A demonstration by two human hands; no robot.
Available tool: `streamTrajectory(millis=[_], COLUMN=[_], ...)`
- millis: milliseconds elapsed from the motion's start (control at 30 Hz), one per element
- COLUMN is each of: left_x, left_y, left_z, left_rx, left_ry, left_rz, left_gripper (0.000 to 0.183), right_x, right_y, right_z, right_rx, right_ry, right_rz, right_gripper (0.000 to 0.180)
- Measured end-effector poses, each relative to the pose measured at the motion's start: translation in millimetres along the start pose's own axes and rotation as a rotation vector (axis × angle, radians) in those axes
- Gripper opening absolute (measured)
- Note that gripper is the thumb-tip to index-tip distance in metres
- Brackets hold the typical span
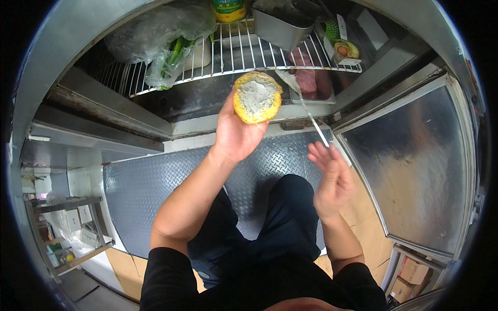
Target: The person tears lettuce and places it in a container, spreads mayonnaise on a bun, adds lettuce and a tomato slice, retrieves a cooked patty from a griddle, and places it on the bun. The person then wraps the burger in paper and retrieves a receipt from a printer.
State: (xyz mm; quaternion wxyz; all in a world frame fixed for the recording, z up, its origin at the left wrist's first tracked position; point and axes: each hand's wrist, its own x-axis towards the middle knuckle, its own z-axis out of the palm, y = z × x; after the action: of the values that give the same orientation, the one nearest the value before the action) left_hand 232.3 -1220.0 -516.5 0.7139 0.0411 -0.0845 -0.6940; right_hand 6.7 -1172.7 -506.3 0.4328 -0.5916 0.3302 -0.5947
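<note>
My left hand (239, 138) holds up the cut half of a yellow bun (249, 116), its face towards me. A pale grey-white speckled spread (256, 95) covers most of that face. To the right, my right hand (332, 177) is slightly blurred and holds the end of a thin-handled spatula or spoon (311, 116). White paste coats its head (288, 79), which is just right of the bun and apart from it. Both hands are in front of an open refrigerator, below its white wire shelf (229, 70).
On the shelf are a plastic bag (155, 33) with green vegetables (177, 52), a labelled can (229, 11), a metal container (282, 27) and a cut avocado (348, 49). Below sits a tray of raw meat (306, 81). An open refrigerator door (408, 167) stands right; a grey diamond-plate mat (144, 194) covers the floor.
</note>
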Motion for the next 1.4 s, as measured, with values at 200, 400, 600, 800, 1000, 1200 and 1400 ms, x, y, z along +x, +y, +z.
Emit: streamTrajectory(millis=[200, 400, 600, 800, 1000, 1200, 1400], left_x=[-1, -8, -10, -3, 0, 2, 1], left_y=[11, 3, -4, 6, 10, 1, 14], left_z=[2, 6, 11, -5, -4, 2, -6], left_rx=[0.076, 0.194, 0.23, -0.024, 0.053, 0.037, -0.023], left_ry=[0.057, 0.139, 0.199, -0.032, 0.062, 0.051, 0.027], left_rz=[-0.011, -0.055, -0.115, -0.106, -0.016, -0.018, -0.048], left_gripper=[0.052, 0.054, 0.053, 0.052, 0.053, 0.054, 0.051], right_x=[-9, -5, 30, 11, -9, -7, -36], right_y=[14, -8, -6, 7, 12, 40, 51], right_z=[-21, -12, -8, -24, -47, -20, -28], right_rx=[-0.576, 0.113, 0.214, -0.624, -0.603, -0.617, -0.571], right_ry=[-0.596, -0.112, 0.097, -0.339, -0.451, -0.322, -0.38], right_rz=[-0.643, 0.213, 0.275, -0.602, -0.636, -0.623, -0.642], right_gripper=[0.024, 0.033, 0.041, 0.029, 0.035, 0.032, 0.022])
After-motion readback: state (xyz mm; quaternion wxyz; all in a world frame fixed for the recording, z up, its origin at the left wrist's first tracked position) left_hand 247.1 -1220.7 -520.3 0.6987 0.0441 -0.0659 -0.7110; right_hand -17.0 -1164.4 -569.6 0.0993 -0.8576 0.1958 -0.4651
